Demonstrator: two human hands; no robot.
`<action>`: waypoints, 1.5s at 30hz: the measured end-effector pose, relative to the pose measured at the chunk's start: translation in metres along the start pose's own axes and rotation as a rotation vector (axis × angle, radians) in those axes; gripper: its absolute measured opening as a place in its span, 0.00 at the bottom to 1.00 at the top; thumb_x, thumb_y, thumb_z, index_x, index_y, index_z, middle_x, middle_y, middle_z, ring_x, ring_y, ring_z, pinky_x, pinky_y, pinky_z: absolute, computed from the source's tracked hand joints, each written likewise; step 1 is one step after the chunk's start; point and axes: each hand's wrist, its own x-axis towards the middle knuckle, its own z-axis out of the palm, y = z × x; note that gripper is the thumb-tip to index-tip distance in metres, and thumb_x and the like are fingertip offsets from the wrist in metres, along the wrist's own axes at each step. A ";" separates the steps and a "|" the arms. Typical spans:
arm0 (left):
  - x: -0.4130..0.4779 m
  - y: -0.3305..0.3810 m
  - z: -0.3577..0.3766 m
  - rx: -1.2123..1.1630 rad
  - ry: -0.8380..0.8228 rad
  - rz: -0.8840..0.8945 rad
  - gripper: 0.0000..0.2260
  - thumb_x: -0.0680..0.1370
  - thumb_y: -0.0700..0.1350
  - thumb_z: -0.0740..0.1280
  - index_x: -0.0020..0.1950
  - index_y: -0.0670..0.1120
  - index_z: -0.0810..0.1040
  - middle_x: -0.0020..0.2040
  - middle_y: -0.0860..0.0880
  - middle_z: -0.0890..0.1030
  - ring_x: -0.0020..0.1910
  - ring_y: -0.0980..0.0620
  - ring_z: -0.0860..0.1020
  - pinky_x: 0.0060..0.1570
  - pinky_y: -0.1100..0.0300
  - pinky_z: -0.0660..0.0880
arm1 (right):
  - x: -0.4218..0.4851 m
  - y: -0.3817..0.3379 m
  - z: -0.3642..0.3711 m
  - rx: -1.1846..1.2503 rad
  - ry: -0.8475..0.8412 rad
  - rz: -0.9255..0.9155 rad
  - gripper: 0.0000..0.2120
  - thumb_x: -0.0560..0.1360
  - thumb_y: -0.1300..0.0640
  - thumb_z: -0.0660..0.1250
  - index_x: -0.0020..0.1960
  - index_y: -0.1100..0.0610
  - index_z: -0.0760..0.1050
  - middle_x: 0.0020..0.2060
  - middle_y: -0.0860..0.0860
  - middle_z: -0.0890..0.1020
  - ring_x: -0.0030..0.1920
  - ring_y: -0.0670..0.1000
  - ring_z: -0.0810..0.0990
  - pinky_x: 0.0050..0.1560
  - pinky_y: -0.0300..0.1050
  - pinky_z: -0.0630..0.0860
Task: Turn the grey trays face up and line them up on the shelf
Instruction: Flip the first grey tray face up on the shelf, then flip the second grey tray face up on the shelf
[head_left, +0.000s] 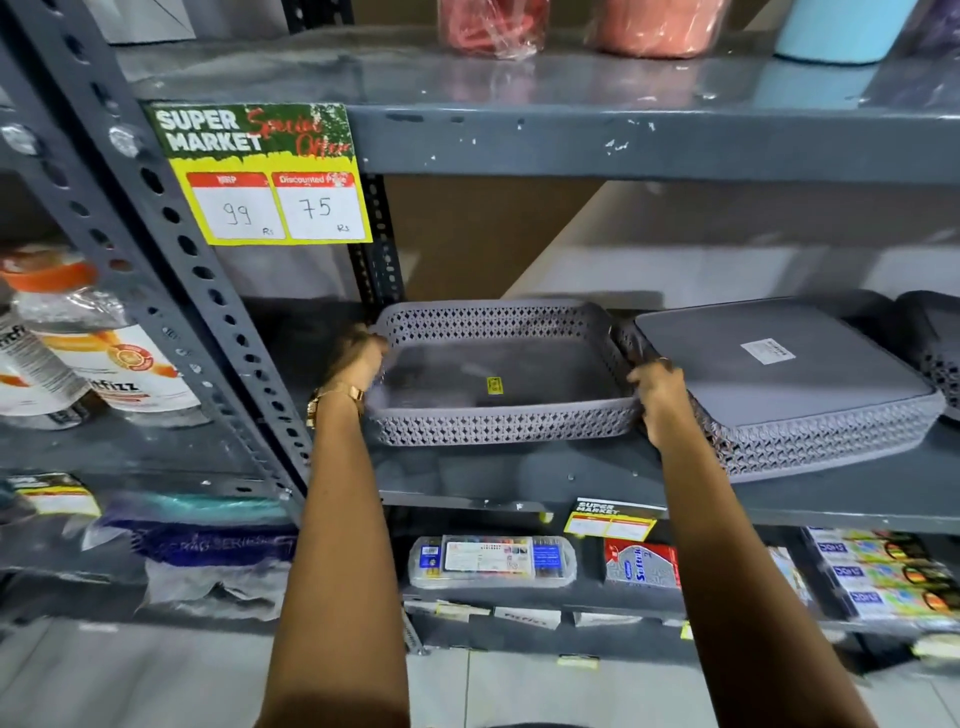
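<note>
A grey lattice-walled tray (498, 426) sits face up at the left end of the middle shelf (519, 483), a small yellow sticker on its floor. My left hand (358, 358) grips its left rim and my right hand (657, 395) grips its right front corner. Right beside it, touching, a second grey tray (779, 374) lies face down, with a white label on its flat bottom. A third grey tray (935, 338) shows partly at the right edge, also face down as far as I can tell.
A slotted grey upright (182, 244) and a yellow price sign (270, 202) stand left of the tray. Bottles (93, 343) fill the neighbouring left bay. Wrapped red goods (493, 26) sit on the shelf above, and stationery packs (493, 561) on the one below.
</note>
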 end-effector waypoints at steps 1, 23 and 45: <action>0.002 -0.005 0.001 0.053 0.007 0.033 0.09 0.78 0.41 0.60 0.57 0.47 0.73 0.59 0.49 0.72 0.61 0.46 0.71 0.61 0.50 0.69 | 0.000 0.006 0.001 -0.094 -0.007 -0.054 0.10 0.75 0.69 0.57 0.54 0.61 0.70 0.43 0.56 0.73 0.36 0.53 0.69 0.35 0.43 0.65; -0.101 0.063 0.174 0.508 0.072 0.679 0.17 0.78 0.47 0.63 0.64 0.42 0.75 0.61 0.39 0.78 0.60 0.38 0.75 0.59 0.49 0.72 | 0.038 -0.035 -0.104 -0.231 -0.302 -0.223 0.07 0.76 0.66 0.64 0.40 0.60 0.78 0.34 0.54 0.75 0.36 0.50 0.72 0.42 0.45 0.72; -0.115 0.053 0.368 0.309 0.200 -0.062 0.47 0.70 0.73 0.39 0.71 0.38 0.63 0.65 0.30 0.74 0.61 0.31 0.75 0.62 0.38 0.71 | 0.200 -0.024 -0.268 -0.429 -0.244 -0.113 0.28 0.74 0.42 0.65 0.64 0.62 0.74 0.62 0.59 0.79 0.60 0.60 0.78 0.62 0.51 0.75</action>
